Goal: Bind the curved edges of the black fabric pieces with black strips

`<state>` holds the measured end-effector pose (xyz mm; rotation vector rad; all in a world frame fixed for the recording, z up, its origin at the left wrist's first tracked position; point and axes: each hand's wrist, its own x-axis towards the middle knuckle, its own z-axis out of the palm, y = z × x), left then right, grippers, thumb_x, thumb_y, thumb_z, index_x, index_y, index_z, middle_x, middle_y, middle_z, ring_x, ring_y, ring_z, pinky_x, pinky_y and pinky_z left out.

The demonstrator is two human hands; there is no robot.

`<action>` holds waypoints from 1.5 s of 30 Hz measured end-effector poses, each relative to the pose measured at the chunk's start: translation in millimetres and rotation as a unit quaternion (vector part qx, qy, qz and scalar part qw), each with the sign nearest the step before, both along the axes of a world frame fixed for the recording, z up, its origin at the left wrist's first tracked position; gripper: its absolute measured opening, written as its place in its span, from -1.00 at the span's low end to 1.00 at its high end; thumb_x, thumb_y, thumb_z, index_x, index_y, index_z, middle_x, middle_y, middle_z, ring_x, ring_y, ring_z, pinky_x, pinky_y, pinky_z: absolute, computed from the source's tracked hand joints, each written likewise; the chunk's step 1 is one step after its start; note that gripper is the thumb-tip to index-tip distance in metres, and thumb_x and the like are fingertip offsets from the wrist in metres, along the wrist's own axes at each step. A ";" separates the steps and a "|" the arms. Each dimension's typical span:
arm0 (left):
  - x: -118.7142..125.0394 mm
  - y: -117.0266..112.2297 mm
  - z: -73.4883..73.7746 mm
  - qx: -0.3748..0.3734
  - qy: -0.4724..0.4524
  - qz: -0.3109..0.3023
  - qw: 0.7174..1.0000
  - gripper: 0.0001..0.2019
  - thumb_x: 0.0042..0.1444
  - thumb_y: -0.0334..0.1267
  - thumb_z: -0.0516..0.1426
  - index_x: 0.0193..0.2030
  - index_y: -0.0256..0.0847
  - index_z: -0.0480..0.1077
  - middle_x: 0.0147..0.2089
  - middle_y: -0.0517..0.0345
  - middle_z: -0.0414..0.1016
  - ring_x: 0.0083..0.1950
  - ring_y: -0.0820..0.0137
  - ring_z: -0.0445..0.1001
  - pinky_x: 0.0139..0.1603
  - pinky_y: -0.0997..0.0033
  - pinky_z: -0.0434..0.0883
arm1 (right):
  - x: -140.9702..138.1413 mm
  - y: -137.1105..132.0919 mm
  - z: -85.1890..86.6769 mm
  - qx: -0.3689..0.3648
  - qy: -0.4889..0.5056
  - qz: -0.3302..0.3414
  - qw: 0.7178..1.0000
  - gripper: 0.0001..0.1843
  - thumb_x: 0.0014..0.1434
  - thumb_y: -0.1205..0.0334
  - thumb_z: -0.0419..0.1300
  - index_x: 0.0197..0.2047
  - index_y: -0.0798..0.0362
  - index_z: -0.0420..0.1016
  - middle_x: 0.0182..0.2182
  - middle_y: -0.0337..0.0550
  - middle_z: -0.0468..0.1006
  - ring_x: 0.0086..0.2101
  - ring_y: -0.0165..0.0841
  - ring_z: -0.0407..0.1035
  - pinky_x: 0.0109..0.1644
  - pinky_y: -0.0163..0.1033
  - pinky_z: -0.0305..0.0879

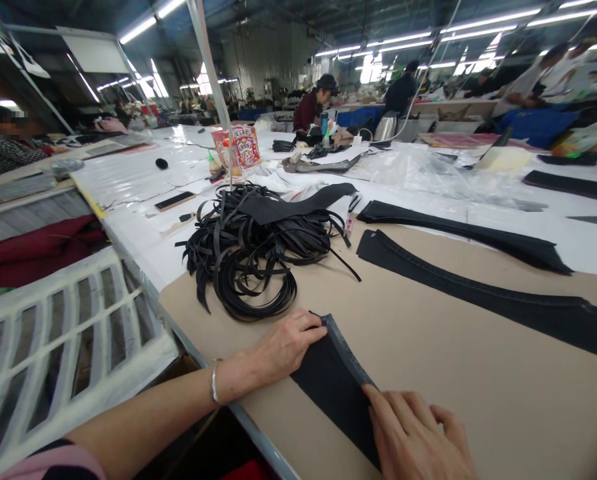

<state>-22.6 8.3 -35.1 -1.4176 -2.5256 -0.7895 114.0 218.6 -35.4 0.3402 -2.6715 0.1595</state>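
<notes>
A curved black fabric piece (335, 383) lies on the brown board at the table's near edge, a grey strip running along its far edge. My left hand (291, 343), with a silver bracelet at the wrist, has its fingers closed on the piece's far end corner. Farther along the same edge, my right hand (418, 430) presses its bent fingers against the strip; part of the piece is hidden under it. Just beyond my left hand sits a tangled heap of black strips (258, 250), with a black offcut (298, 203) on top.
Black curved pieces (478, 283) and a stack of them (458, 230) lie to the right on the brown board (503, 393). A red patterned bag (245, 147) stands farther back. At left is a white slatted rack (63, 333). Other people (318, 107) sit or stand in the background.
</notes>
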 end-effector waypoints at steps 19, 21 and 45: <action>-1.6 -8.3 1.1 -0.045 0.049 -0.002 0.998 -0.73 0.18 -0.52 -0.04 -0.03 -0.36 0.35 -0.02 -0.07 0.41 0.00 0.28 0.32 0.09 0.33 0.36 | -87.0 -53.8 -3.3 0.079 -0.033 -0.043 0.995 -0.89 0.18 0.46 0.11 -0.29 0.06 0.34 -0.44 -0.21 0.38 -0.43 -0.32 0.33 -0.30 -0.25 0.15; -2.4 -8.9 0.1 -0.049 0.055 -0.005 0.997 -0.75 0.19 -0.51 -0.04 -0.05 -0.36 0.36 -0.04 -0.07 0.42 -0.01 0.28 0.33 0.09 0.33 0.36 | -87.8 -54.0 -6.6 0.091 -0.025 -0.045 0.994 -0.90 0.18 0.44 0.13 -0.29 0.05 0.34 -0.45 -0.21 0.38 -0.43 -0.31 0.33 -0.31 -0.24 0.14; -3.8 -8.8 -2.1 -0.065 0.101 0.012 0.993 -0.88 0.17 -0.47 0.02 -0.20 -0.29 0.34 -0.18 0.01 0.40 -0.11 0.30 0.32 -0.04 0.38 0.32 | -85.7 -55.9 -13.0 0.093 0.035 -0.040 0.994 -0.85 0.27 0.32 0.04 -0.36 0.01 0.31 -0.47 -0.19 0.34 -0.43 -0.29 0.26 -0.29 -0.22 0.11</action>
